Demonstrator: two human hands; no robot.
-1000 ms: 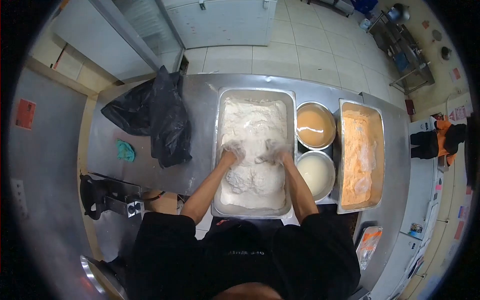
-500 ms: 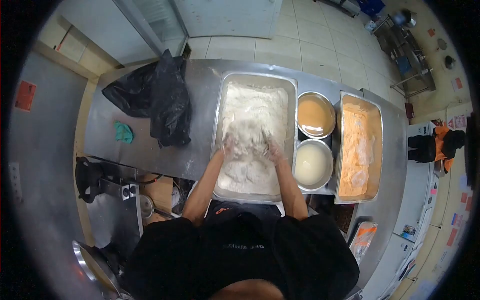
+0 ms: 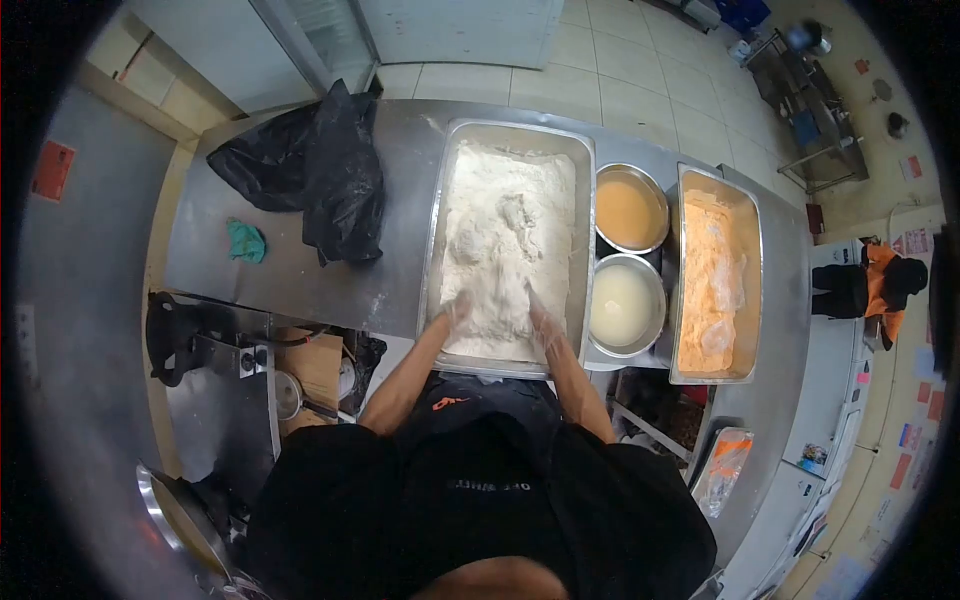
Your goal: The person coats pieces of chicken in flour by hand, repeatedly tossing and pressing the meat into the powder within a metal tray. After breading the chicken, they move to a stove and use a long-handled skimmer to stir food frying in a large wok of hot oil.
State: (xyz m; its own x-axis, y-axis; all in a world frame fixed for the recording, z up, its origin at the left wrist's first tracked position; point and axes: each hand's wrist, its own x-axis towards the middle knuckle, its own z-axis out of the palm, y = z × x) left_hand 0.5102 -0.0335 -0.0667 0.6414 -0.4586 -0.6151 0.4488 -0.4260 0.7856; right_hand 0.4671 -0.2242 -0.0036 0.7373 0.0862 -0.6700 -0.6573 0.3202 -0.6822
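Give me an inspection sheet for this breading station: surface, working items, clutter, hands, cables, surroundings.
Surface: steel counter, dusted with flour near the pan.
Working items: large flour pan with lumps on top; round bowl of tan liquid; round bowl of pale liquid; pan of orange-coated pieces.
Clutter: black plastic bag; green cloth.
Hands: left hand and right hand in the flour at the near end, apparently gloved.
Cables: nothing seen.
Surroundings: tiled floor; another person at far right.
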